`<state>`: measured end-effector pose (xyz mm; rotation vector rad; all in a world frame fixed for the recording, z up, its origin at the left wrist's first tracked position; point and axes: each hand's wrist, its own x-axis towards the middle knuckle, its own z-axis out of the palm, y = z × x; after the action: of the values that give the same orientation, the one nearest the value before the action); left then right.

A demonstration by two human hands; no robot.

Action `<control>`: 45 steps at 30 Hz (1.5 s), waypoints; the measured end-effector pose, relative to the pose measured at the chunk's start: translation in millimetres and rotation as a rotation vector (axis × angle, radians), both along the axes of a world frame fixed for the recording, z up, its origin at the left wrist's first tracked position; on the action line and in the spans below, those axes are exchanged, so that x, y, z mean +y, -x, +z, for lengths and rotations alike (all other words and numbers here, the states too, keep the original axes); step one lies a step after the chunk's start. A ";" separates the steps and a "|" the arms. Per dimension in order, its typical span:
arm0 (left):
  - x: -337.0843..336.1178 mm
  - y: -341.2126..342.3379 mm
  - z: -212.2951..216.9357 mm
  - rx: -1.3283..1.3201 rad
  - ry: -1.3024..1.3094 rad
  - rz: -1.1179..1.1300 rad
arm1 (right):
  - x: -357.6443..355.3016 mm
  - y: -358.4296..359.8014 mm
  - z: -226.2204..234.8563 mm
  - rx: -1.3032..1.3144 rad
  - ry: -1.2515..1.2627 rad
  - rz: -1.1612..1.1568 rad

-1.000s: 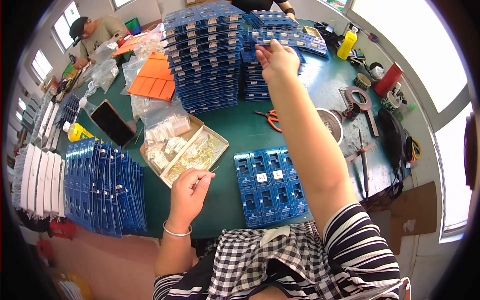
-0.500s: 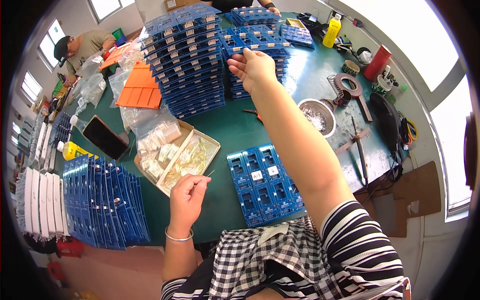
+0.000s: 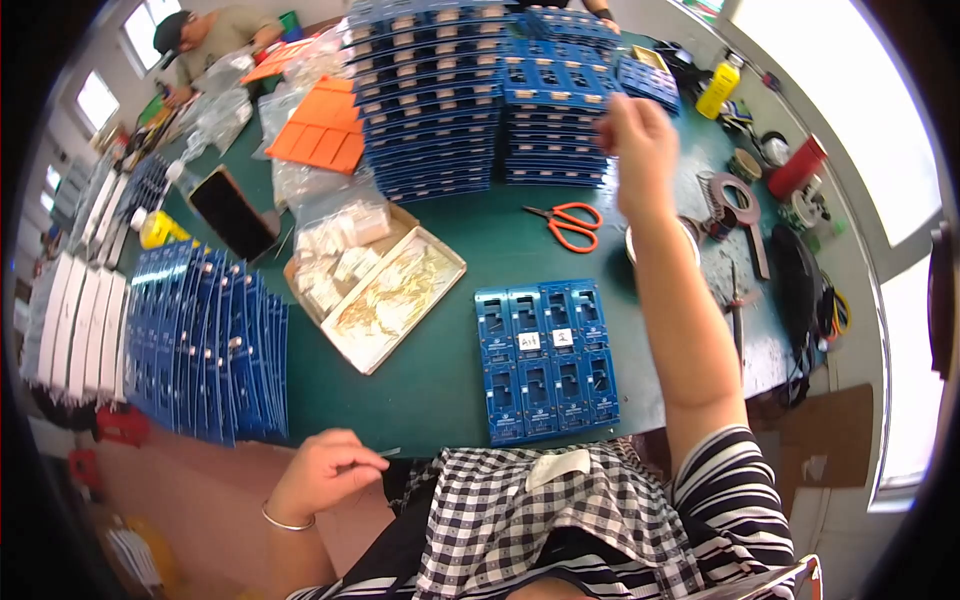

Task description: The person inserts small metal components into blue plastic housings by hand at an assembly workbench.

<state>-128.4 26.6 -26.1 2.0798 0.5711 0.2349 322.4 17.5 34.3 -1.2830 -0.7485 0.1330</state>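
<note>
My left hand (image 3: 327,473) is low at the table's front edge, fingers pinched, with a thin pale wire-like piece (image 3: 388,452) at the fingertips. My right hand (image 3: 642,150) reaches forward with curled, slightly blurred fingers beside the right-hand stack of blue circuit-board panels (image 3: 555,130); anything in its fingers is hidden. A blue panel (image 3: 546,390) with cut-outs and two white labels lies flat before me. Left of it, a divided cardboard box (image 3: 365,347) holds thin yellowish wire-like pieces (image 3: 395,297) and small bagged white parts (image 3: 345,240). Orange-handled cutters (image 3: 574,226) lie beyond the panel.
A taller stack of blue panels (image 3: 430,130) stands at the back. More panels (image 3: 205,340) stand on edge at left, near a phone (image 3: 235,213) and orange trays (image 3: 322,127). A soldering iron (image 3: 738,310), tape roll (image 3: 735,197) and red cylinder (image 3: 797,166) are at right. Another person (image 3: 215,45) sits far left.
My right hand has moved right, off the front edge of the right-hand stack. My left hand has drawn back from the box toward me. The view has shifted, and the cutters now show fully.
</note>
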 end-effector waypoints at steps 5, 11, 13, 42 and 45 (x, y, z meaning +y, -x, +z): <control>-51.5 52.2 -139.0 0.248 0.221 0.666 | -25.5 57.4 36.9 -0.343 -0.131 0.160; -80.3 36.4 -264.5 0.071 -0.118 0.735 | 32.5 184.6 32.8 -1.201 -0.054 0.703; -90.8 50.6 -203.0 0.239 0.264 0.481 | 54.7 216.4 29.4 -1.320 -0.165 0.731; -43.7 -98.1 -25.1 -0.826 0.207 0.310 | -54.0 155.7 3.2 -1.419 -0.354 -0.201; -51.2 -149.2 -36.6 -0.978 0.439 0.213 | -98.6 159.8 -42.3 -1.432 -0.063 -0.151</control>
<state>20.7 -24.5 -62.7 1.2566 0.1966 1.0678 162.7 -81.1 -8.0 -1.2449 -1.8102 -1.0305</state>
